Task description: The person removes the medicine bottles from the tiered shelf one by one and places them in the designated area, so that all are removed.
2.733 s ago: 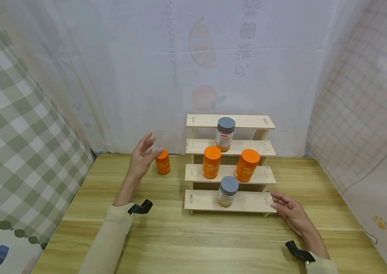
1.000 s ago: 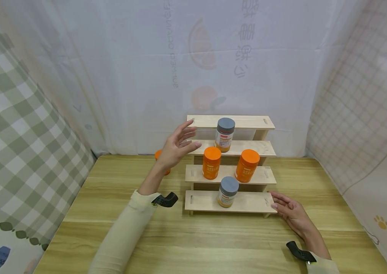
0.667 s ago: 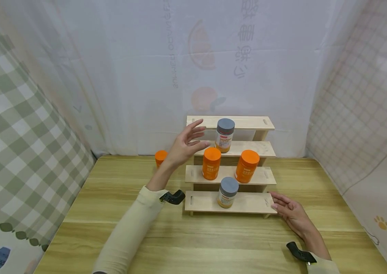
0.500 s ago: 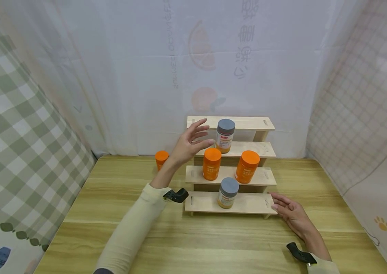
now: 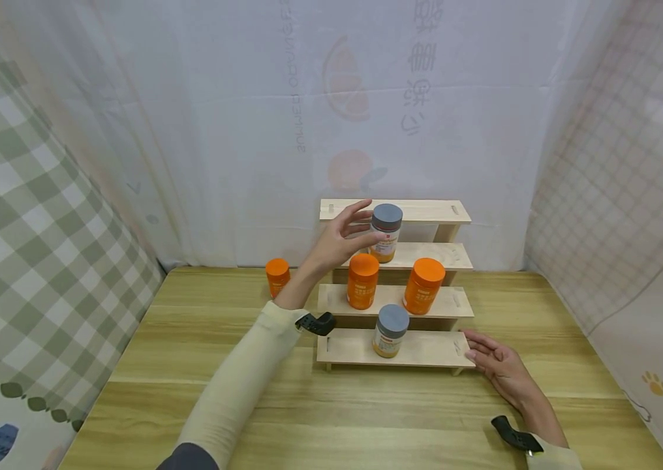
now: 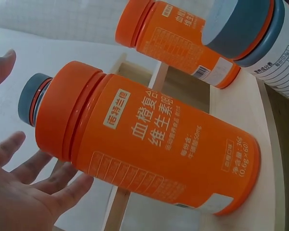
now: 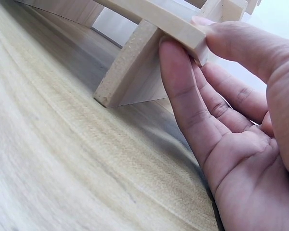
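Observation:
My left hand [image 5: 343,240] reaches round a grey-lidded supplement jar [image 5: 387,225] on the step second from the top of a wooden stepped stand [image 5: 337,352]. Its thumb crosses in front of that jar in the head view. In the left wrist view the fingers are spread, and a gap shows between them and the grey lid [image 6: 31,98]. Just below this hand stands an orange jar [image 5: 362,290], with another orange jar [image 5: 423,287] to its right. My right hand [image 5: 502,369] pinches the right end of the lowest board [image 7: 183,36], thumb above and index finger underneath.
A second grey-lidded jar [image 5: 391,336] stands on the lowest step. A smaller orange jar [image 5: 277,275] stands on the table [image 5: 220,287] left of the stand, partly behind the left forearm. A white cloth [image 5: 237,163] hangs behind; patterned cloths flank both sides.
My left hand has moved right from beside the small orange jar on the table to the upper grey-lidded jar. The right hand has stayed on the board's end; the jars have not moved.

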`<action>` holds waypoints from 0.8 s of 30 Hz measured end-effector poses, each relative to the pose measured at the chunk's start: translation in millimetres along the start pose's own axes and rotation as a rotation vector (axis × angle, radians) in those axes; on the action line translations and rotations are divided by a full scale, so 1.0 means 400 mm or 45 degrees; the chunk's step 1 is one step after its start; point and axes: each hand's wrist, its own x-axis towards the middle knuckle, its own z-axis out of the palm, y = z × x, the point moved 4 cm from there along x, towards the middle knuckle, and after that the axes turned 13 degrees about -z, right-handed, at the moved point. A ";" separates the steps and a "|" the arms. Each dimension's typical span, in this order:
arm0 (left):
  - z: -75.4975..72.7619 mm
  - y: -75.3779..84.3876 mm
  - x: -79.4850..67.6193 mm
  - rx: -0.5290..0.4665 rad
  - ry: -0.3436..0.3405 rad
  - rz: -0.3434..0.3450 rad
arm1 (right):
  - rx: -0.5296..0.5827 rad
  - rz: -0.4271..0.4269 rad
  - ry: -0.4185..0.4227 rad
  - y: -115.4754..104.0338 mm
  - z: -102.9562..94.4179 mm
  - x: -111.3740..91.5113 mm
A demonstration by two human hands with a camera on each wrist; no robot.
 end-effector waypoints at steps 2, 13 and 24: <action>0.005 0.001 0.006 0.015 -0.006 -0.015 | -0.009 0.004 0.009 0.001 -0.001 0.000; 0.030 0.009 0.039 0.083 -0.017 -0.069 | 0.000 -0.002 0.011 0.010 -0.016 -0.002; 0.040 0.004 0.056 0.110 0.043 -0.038 | 0.014 0.001 0.009 0.009 -0.012 -0.003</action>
